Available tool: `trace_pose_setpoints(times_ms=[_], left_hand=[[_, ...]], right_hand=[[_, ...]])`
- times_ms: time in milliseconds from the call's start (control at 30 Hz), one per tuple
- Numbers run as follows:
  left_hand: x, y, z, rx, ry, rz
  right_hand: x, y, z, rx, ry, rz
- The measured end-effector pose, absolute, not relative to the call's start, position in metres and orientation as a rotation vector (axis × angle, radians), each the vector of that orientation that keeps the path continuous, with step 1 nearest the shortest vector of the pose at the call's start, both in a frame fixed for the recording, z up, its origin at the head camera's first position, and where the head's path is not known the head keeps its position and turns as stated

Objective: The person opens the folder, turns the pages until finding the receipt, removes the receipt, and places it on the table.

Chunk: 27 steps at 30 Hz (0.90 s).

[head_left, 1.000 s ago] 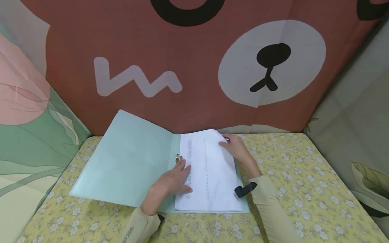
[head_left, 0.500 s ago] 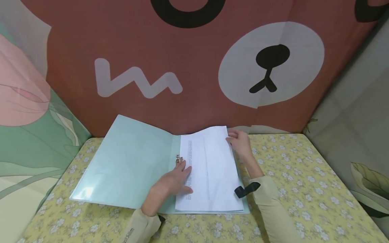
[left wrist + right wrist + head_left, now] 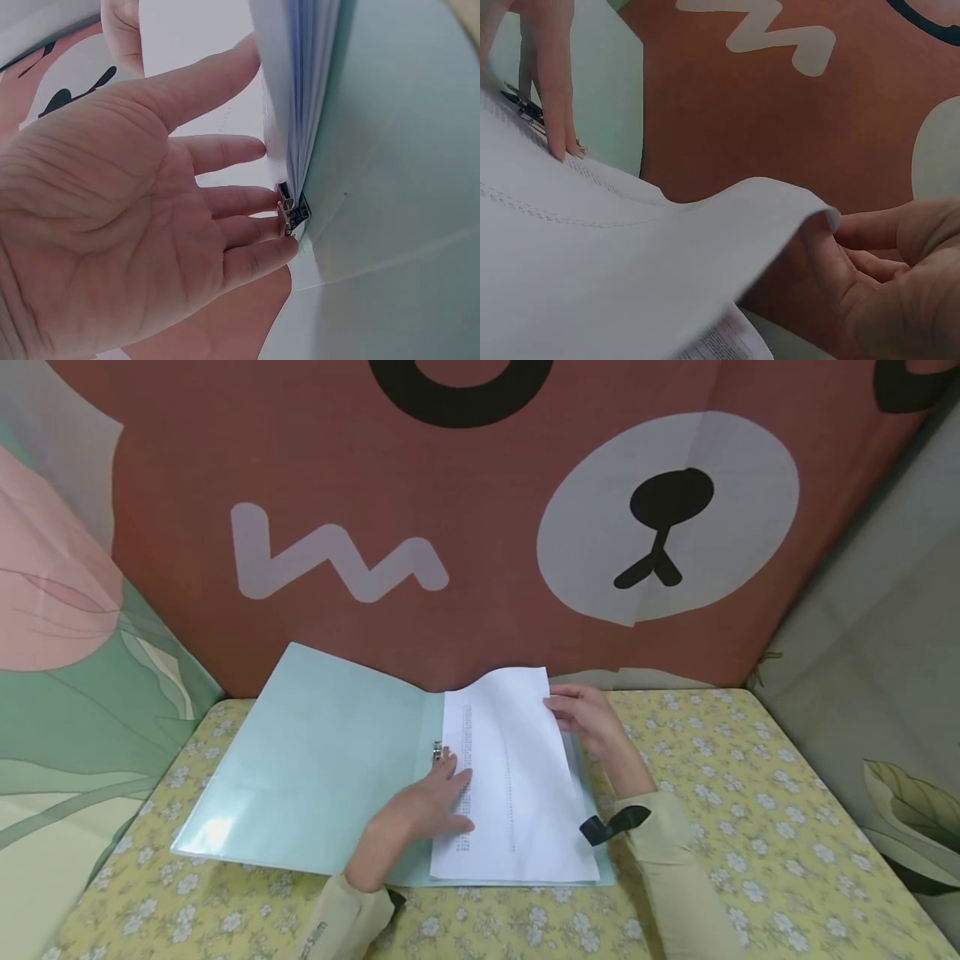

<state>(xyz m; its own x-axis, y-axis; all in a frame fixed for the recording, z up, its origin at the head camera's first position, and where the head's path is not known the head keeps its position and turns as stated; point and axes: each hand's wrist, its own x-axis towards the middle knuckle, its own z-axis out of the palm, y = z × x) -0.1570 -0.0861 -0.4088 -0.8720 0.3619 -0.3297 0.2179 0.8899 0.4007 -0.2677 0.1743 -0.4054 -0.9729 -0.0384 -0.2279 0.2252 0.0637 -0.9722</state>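
A pale green file folder [image 3: 322, 760] lies opened out, with a stack of white paper [image 3: 517, 793] on its right side. My left hand [image 3: 423, 806] rests with spread fingers on the paper's left margin, its fingertips touching the metal clip [image 3: 294, 214] at the spine. At the upper right corner of the top sheet [image 3: 727, 232], my right hand [image 3: 588, 718] pinches the edge between thumb and finger. That corner is lifted and bowed upward. Beneath it, a printed page [image 3: 731, 337] shows in the right wrist view.
The table carries a yellow flowered cloth [image 3: 720, 843]. Behind it rises a wall hanging [image 3: 495, 527] with a bear face. A dark strap [image 3: 615, 825] sits at the right wrist. The folder's cover tilts up on the left.
My right hand first moved right along the sheet's corner, then came slightly back left with the corner lifted and bent. The left hand has stayed in place.
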Motion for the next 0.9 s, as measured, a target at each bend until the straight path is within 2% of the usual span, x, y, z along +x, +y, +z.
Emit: trace_pose_setpoints(times_ms=[533,900], left_hand=[[-0.163,-0.094,-0.412,0.479,2.641,0.736],[-0.164,-0.097,-0.397,0.413,2.701,1.084]], right_hand=[[-0.259,0.16,-0.395,0.162,1.563,-2.301],[-0.25,0.14,-0.39,0.183,1.284,-2.416]])
